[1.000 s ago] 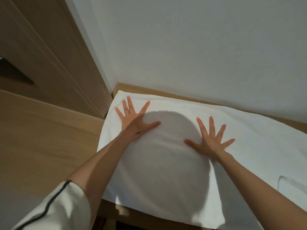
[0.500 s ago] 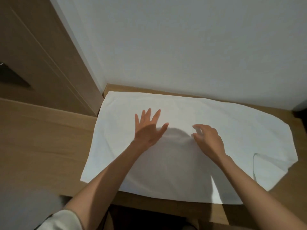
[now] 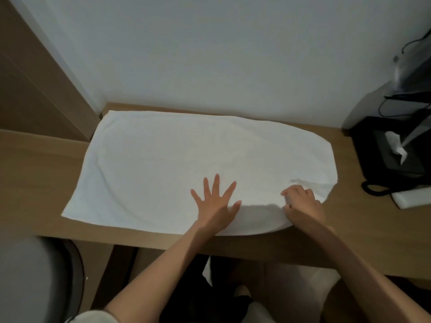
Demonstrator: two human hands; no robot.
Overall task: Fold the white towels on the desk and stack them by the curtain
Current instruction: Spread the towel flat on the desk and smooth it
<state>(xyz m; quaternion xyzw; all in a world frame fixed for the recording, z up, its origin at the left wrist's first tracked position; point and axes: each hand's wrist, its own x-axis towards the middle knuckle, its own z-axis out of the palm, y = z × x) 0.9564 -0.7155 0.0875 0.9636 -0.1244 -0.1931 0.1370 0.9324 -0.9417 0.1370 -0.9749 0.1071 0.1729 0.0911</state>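
One white towel (image 3: 177, 159) lies spread flat across the wooden desk (image 3: 35, 173), reaching back to the wall. My left hand (image 3: 215, 203) presses flat on its near middle, fingers straight and spread. My right hand (image 3: 302, 202) sits at the towel's near right part with its fingers curled into the cloth, right beside a small folded-over flap at that corner. No curtain and no other towel is in view.
A black tissue box (image 3: 394, 155) with a white tissue sticking up stands at the desk's right end, with black cables and a white block (image 3: 412, 198) near it. A wooden panel (image 3: 35, 85) rises at the left. A grey chair back (image 3: 30, 278) is at lower left.
Both hands have slid from the towel's left part to its right near side. The right hand went from flat and spread to curled on the cloth. The view swung right.
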